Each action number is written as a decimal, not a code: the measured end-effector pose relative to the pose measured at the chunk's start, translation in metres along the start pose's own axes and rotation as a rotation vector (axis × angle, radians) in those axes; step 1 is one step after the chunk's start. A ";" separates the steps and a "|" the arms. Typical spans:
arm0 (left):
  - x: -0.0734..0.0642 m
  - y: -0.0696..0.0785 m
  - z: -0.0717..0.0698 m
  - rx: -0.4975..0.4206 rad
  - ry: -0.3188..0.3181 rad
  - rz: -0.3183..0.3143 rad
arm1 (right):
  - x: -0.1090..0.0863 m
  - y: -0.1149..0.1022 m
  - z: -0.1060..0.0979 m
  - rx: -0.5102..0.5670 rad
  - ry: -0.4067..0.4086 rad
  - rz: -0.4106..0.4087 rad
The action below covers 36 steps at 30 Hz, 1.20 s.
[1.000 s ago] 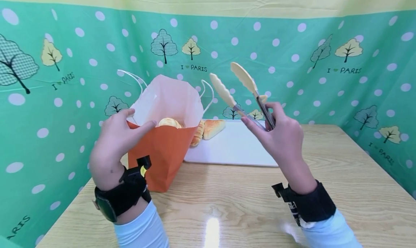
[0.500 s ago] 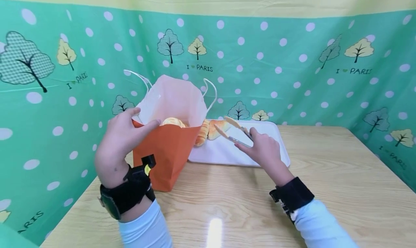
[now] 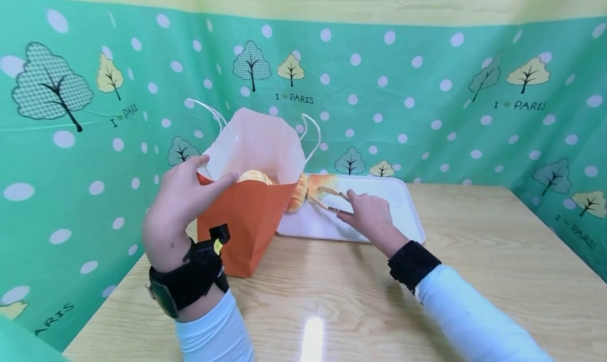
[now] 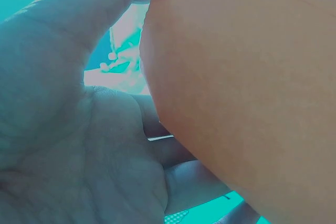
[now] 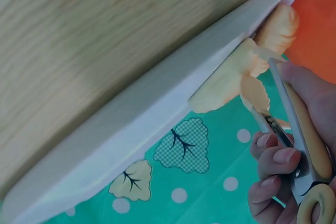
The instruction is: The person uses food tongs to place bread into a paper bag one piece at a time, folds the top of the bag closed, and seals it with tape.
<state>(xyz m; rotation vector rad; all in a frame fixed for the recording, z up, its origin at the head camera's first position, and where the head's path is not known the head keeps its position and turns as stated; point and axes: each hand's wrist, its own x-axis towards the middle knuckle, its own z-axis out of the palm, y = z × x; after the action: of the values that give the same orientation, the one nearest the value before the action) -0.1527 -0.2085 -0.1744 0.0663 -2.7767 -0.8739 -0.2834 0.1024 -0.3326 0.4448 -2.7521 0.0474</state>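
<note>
My left hand [image 3: 177, 209] pinches the near rim of an orange paper bag [image 3: 239, 219], thumb in front and fingers at its left side. A pale round swirled bun [image 3: 256, 176] shows inside the bag's white mouth. My right hand [image 3: 372, 214] grips a pair of tongs [image 3: 340, 211] with cream tips. Those tips stand apart, at either side of a golden triangular bread [image 5: 223, 85] on a white tray [image 3: 400, 198]. Left of that bread lies a ridged long bread roll [image 3: 297, 194], partly behind the bag. In the left wrist view, the bag's side [image 4: 247, 77] covers much of the palm's front.
A light wood table [image 3: 464, 246] carries the tray and the bag. White string handles [image 3: 313, 135] rise from the bag's top. Behind and at both sides hangs a green curtain [image 3: 370, 114] with trees and dots.
My right hand has swung the tongs down and left, from up in the air to the triangular bread. The left hand keeps its hold on the bag; the view has shifted slightly.
</note>
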 end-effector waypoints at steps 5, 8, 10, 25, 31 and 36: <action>0.000 -0.001 0.001 -0.029 -0.009 -0.013 | -0.013 0.021 -0.012 -0.020 -0.011 -0.033; 0.001 -0.002 0.000 -0.029 -0.012 -0.013 | -0.023 0.034 -0.021 -0.028 -0.027 -0.030; 0.001 -0.002 0.000 -0.026 -0.012 -0.007 | -0.028 0.040 -0.026 -0.028 -0.028 -0.013; 0.004 -0.005 0.003 -0.046 -0.035 0.005 | -0.020 0.039 -0.005 0.031 -0.053 0.117; 0.004 -0.005 0.003 -0.054 -0.043 0.004 | -0.027 0.051 -0.015 0.045 -0.049 0.105; 0.005 -0.004 0.002 -0.049 -0.041 0.002 | -0.041 0.068 -0.031 0.035 -0.031 0.086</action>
<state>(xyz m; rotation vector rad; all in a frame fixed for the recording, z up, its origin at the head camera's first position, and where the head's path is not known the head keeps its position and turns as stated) -0.1581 -0.2113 -0.1777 0.0373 -2.7909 -0.9532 -0.2575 0.1826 -0.3166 0.3386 -2.8037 0.1115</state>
